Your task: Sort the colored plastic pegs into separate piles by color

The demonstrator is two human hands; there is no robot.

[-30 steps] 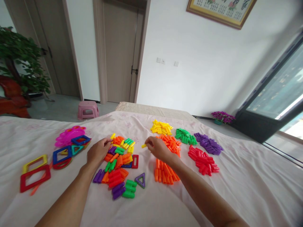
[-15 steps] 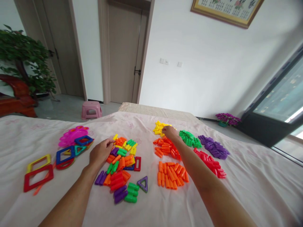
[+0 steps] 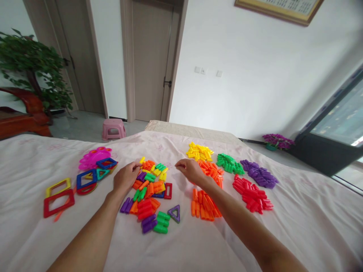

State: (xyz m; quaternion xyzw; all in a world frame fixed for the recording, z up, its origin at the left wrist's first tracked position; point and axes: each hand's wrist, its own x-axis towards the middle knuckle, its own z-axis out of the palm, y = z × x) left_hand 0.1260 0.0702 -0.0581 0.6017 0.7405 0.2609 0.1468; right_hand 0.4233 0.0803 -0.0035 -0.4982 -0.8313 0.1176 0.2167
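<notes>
My left hand [image 3: 127, 175] is at the upper left edge of a mixed-colour arrangement of plastic tubes [image 3: 145, 206], its fingers closed at a small yellow plastic tube [image 3: 142, 160]. Tubes in the arrangement lie side by side in small orange, green, yellow, purple and red groups. My right hand [image 3: 190, 170] hovers between that arrangement and the sorted piles, thumb and fingers pinched together. Anything in its pinch is too small or hidden to make out. Beyond it lies a yellow pile [image 3: 200, 152]; an orange pile [image 3: 211, 170] is partly covered by my right wrist.
Green [image 3: 230, 164], purple [image 3: 259, 174] and red [image 3: 252, 193] piles lie to the right, a second orange pile [image 3: 202, 206] nearer. A purple triangle frame [image 3: 175, 213] lies beside the arrangement. Left are square frames [image 3: 58, 204] and a pink flower-shaped tray [image 3: 93, 158] on the pale cloth [image 3: 181, 249].
My right hand has come back from the yellow pile, moving left and nearer towards the arrangement. My left hand stays at the same yellow tube. The camera view has shifted slightly.
</notes>
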